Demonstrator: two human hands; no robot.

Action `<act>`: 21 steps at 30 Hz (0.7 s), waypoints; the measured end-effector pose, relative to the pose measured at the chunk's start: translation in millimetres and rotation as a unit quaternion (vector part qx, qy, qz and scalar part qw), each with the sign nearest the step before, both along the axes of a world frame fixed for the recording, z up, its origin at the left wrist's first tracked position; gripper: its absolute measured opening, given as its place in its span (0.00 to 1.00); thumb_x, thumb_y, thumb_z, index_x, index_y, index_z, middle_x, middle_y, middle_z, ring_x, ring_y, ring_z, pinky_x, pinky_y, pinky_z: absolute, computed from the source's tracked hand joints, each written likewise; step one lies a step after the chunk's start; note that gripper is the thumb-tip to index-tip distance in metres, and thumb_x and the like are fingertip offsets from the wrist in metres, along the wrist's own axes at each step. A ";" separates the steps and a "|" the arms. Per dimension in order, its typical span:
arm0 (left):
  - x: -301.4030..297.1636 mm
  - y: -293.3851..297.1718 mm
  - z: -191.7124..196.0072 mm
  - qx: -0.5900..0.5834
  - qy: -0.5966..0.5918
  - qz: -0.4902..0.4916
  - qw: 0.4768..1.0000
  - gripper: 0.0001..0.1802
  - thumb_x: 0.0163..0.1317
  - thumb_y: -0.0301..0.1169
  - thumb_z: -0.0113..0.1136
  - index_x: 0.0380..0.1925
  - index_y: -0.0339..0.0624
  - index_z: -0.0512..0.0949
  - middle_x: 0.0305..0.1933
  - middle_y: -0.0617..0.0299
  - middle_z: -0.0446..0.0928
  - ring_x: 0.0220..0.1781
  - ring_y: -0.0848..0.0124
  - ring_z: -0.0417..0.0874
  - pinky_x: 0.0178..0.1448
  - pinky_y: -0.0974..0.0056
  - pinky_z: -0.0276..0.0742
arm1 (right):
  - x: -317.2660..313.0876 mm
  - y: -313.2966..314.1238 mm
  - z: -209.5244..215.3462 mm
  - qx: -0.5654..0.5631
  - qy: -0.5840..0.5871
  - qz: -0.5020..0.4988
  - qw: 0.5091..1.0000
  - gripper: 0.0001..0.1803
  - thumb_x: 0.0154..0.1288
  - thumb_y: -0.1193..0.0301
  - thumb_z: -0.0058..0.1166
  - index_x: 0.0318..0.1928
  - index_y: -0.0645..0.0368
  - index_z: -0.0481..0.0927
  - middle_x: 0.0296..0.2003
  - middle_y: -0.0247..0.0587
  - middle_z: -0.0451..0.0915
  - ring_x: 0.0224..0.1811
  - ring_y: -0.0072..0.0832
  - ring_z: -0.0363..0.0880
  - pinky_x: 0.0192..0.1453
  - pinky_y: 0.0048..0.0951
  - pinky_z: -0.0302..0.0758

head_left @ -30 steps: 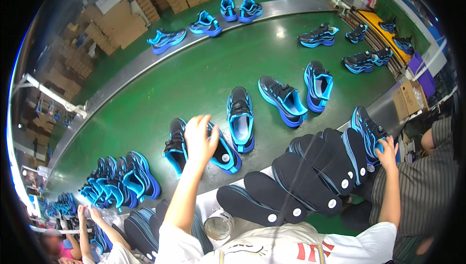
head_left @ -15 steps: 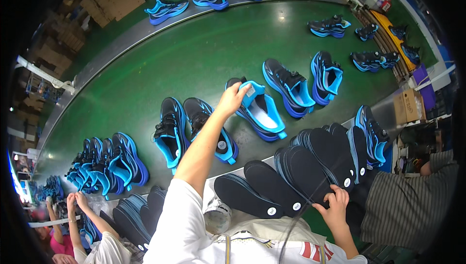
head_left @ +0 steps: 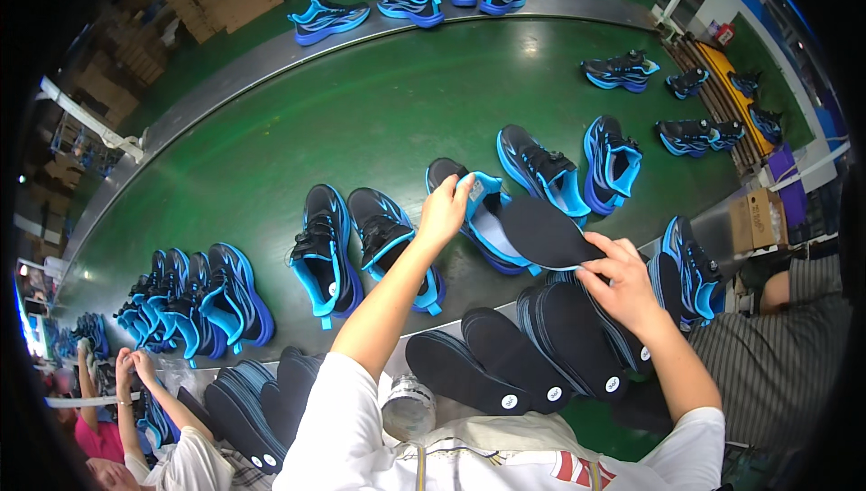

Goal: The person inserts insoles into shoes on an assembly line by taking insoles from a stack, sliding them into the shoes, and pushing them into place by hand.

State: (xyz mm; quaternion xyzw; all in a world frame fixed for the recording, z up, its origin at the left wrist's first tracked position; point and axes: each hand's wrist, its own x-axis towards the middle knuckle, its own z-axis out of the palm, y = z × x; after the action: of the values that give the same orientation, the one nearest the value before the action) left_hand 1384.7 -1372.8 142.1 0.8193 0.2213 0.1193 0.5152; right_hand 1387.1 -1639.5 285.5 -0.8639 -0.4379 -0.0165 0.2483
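My left hand (head_left: 446, 209) pinches the light-blue tongue of a black-and-blue sneaker (head_left: 487, 226), which lies on the green belt with its heel toward me. Between the fingers and thumb of my right hand (head_left: 621, 276) is a black insole (head_left: 545, 233), its forward part over the shoe's opening. The insole hides part of that opening and the heel. Left of my forearm stand two more sneakers, the nearer one (head_left: 390, 243) partly covered by my arm. Stacked black insoles (head_left: 568, 328) with white round stickers lie along the near edge, below my right hand.
Two sneakers (head_left: 537, 164) stand just beyond the insole, and a row of sneakers (head_left: 230, 297) sits at the left. More shoes (head_left: 410, 1) line the far metal ledge. A clear round container (head_left: 408, 408) is by my body. Co-workers are at the lower left and the right.
My right hand has risen from the insole stacks to the sneaker, bringing an insole with it. My left hand stays on the tongue. The view has shifted slightly.
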 end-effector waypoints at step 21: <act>-13.7 4.2 -7.1 -0.162 0.001 0.045 0.986 0.30 0.53 0.49 0.58 0.46 0.33 0.71 0.28 0.59 0.75 0.29 0.75 0.72 0.33 0.70 0.69 | 19.4 114.2 -114.2 -0.128 0.024 0.028 0.991 0.13 0.57 0.63 0.49 0.33 0.62 0.74 0.36 0.53 0.72 0.37 0.47 0.73 0.41 0.42 0.73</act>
State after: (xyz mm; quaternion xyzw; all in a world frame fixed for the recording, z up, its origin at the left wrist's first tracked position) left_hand 1371.0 -1368.7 134.9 0.7145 0.2754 0.1042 0.6346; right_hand 1406.5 -1525.3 171.3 -0.8761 -0.4547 0.0672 0.1459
